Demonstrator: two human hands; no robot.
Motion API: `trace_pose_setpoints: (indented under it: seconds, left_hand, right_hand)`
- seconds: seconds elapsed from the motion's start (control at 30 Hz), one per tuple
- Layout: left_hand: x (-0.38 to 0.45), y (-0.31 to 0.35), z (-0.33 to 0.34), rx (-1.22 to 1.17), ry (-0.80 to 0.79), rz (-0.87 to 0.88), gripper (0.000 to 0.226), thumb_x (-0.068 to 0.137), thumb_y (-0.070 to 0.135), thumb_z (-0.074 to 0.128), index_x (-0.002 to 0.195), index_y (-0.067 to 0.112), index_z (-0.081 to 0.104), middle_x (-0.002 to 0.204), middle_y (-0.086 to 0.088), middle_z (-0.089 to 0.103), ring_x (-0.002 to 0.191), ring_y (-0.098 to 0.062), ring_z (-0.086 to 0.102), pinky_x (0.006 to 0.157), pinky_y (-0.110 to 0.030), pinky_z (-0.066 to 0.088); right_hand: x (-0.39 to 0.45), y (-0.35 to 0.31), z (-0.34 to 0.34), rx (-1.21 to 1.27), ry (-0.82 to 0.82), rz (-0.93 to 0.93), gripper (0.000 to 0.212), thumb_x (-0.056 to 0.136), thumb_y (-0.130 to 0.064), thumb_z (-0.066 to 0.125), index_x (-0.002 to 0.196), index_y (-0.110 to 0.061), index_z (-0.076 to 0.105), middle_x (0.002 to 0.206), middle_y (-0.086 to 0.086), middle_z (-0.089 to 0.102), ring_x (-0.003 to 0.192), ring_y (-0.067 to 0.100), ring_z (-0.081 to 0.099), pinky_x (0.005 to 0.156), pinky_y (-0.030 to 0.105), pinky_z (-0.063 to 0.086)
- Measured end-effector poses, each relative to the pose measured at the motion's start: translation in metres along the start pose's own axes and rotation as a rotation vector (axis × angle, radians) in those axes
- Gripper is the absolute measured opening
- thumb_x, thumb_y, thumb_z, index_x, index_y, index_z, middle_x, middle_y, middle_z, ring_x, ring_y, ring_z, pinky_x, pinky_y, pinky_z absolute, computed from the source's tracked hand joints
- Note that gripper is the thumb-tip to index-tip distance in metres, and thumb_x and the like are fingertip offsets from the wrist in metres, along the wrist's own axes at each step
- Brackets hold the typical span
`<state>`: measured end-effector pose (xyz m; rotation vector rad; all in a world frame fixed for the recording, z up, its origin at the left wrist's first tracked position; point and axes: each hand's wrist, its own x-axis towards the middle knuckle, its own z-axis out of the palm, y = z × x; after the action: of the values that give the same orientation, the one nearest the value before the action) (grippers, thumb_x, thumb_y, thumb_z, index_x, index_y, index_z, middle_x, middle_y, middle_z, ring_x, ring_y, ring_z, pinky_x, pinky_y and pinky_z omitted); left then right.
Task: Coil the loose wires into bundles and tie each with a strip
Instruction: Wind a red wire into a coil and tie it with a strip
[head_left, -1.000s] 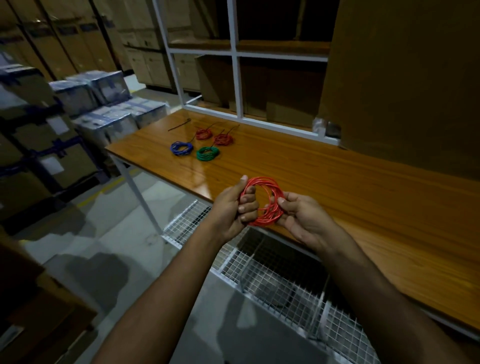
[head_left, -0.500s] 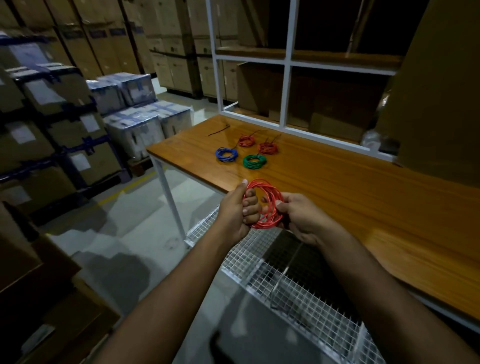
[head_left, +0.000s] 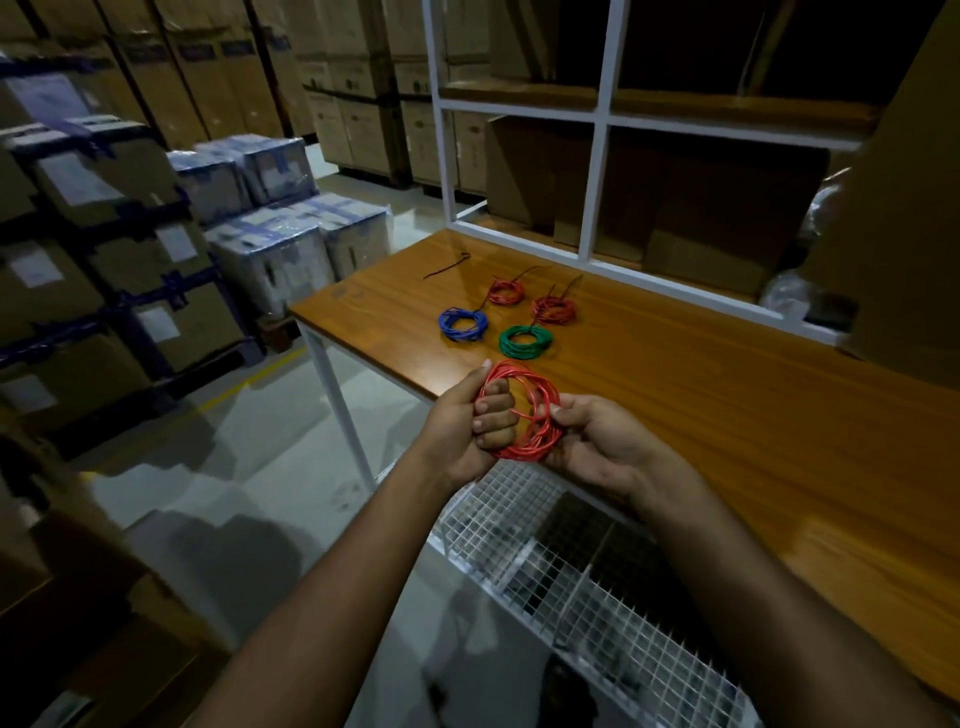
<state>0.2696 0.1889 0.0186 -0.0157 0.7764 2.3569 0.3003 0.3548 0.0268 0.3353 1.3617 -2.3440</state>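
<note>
Both hands clamp the red coil (head_left: 521, 411): left hand (head_left: 464, 427) gripping through it, right hand (head_left: 592, 441) pinching its rim, above the bench (head_left: 701, 395) edge; four tied bundles (head_left: 506, 321) lie beyond.

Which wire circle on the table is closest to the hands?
The green coil. It lies just beyond the red coil that the left hand and right hand hold. The blue coil and two red bundles lie farther back.
</note>
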Motion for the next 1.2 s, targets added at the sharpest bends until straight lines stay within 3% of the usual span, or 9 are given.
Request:
trace_pose_setpoints:
  seconds: [0.13, 0.33, 0.47, 0.57, 0.63, 0.8, 0.9, 1.0, 1.2]
  left_hand:
    - [0.042, 0.01, 0.002, 0.174, 0.232, 0.18, 0.043, 0.105, 0.036, 0.039, 0.067, 0.018, 0.042, 0.046, 0.008, 0.03, 0.032, -0.002, 0.023, 0.029, -0.015, 0.017]
    - [0.108, 0.03, 0.0, 0.176, 0.378, 0.346, 0.042, 0.107, 0.036, 0.037, 0.069, 0.017, 0.041, 0.045, 0.007, 0.03, 0.032, -0.002, 0.022, 0.03, -0.014, 0.017]
    - [0.137, 0.037, -0.001, 0.118, 0.427, 0.382, 0.043, 0.107, 0.036, 0.037, 0.069, 0.016, 0.042, 0.044, 0.006, 0.031, 0.03, -0.003, 0.024, 0.029, -0.015, 0.016]
    - [0.153, 0.044, 0.0, 0.105, 0.461, 0.416, 0.042, 0.106, 0.035, 0.039, 0.069, 0.015, 0.042, 0.044, 0.006, 0.031, 0.03, -0.003, 0.025, 0.028, -0.016, 0.017]
    - [0.162, 0.053, 0.001, 0.081, 0.436, 0.422, 0.041, 0.106, 0.036, 0.039, 0.07, 0.015, 0.041, 0.044, 0.006, 0.031, 0.03, -0.003, 0.026, 0.028, -0.016, 0.018]
    - [0.176, 0.067, 0.001, 0.057, 0.413, 0.418, 0.042, 0.106, 0.038, 0.037, 0.071, 0.016, 0.04, 0.044, 0.007, 0.031, 0.029, -0.002, 0.025, 0.029, -0.015, 0.017]
    - [0.183, 0.075, -0.001, 0.088, 0.411, 0.434, 0.041, 0.106, 0.037, 0.037, 0.071, 0.017, 0.04, 0.045, 0.007, 0.031, 0.029, -0.002, 0.025, 0.031, -0.014, 0.016]
    - [0.188, 0.083, -0.003, 0.072, 0.395, 0.47, 0.042, 0.106, 0.038, 0.036, 0.07, 0.017, 0.041, 0.045, 0.007, 0.031, 0.03, -0.002, 0.026, 0.03, -0.014, 0.017]
    - [0.196, 0.096, -0.014, -0.017, 0.409, 0.536, 0.043, 0.106, 0.038, 0.036, 0.07, 0.016, 0.04, 0.044, 0.007, 0.031, 0.031, -0.003, 0.026, 0.03, -0.016, 0.017]
  right_hand:
    - [0.044, -0.024, 0.001, -0.236, 0.003, -0.117, 0.037, 0.099, 0.008, 0.034, 0.124, -0.002, 0.059, 0.095, 0.015, 0.071, 0.076, 0.018, 0.07, 0.062, 0.027, 0.059]
    - [0.094, -0.073, -0.008, -0.608, -0.112, -0.278, 0.042, 0.079, 0.023, 0.041, 0.104, -0.002, 0.064, 0.076, 0.007, 0.065, 0.062, 0.012, 0.063, 0.054, 0.02, 0.049]
    - [0.125, -0.089, -0.027, -0.783, -0.296, -0.272, 0.054, 0.086, 0.01, 0.06, 0.131, -0.018, 0.048, 0.11, 0.002, 0.066, 0.089, 0.005, 0.067, 0.075, 0.019, 0.053]
    - [0.143, -0.09, -0.036, -0.999, -0.265, -0.433, 0.1, 0.086, -0.021, 0.076, 0.156, -0.029, 0.005, 0.129, -0.025, 0.048, 0.108, -0.011, 0.057, 0.096, 0.012, 0.045]
    - [0.151, -0.091, -0.037, -1.024, -0.214, -0.547, 0.106, 0.09, -0.022, 0.073, 0.156, -0.034, -0.009, 0.124, -0.037, 0.036, 0.104, -0.021, 0.048, 0.09, 0.001, 0.039]
    - [0.176, -0.095, -0.047, -1.054, -0.082, -0.863, 0.045, 0.092, -0.018, 0.067, 0.125, -0.034, 0.041, 0.102, -0.009, 0.063, 0.087, 0.007, 0.065, 0.072, 0.036, 0.057]
    - [0.19, -0.096, -0.045, -1.195, -0.065, -1.041, 0.013, 0.094, -0.019, 0.064, 0.106, -0.023, 0.06, 0.092, -0.022, 0.051, 0.084, -0.005, 0.053, 0.065, 0.021, 0.047]
    - [0.2, -0.095, -0.044, -1.051, -0.089, -1.052, 0.007, 0.093, -0.017, 0.064, 0.099, -0.022, 0.065, 0.093, -0.018, 0.054, 0.085, -0.003, 0.055, 0.065, 0.013, 0.045]
    - [0.213, -0.098, -0.045, -0.734, -0.197, -0.833, 0.009, 0.084, -0.015, 0.064, 0.086, -0.013, 0.073, 0.088, -0.004, 0.062, 0.085, 0.019, 0.06, 0.076, 0.041, 0.051]
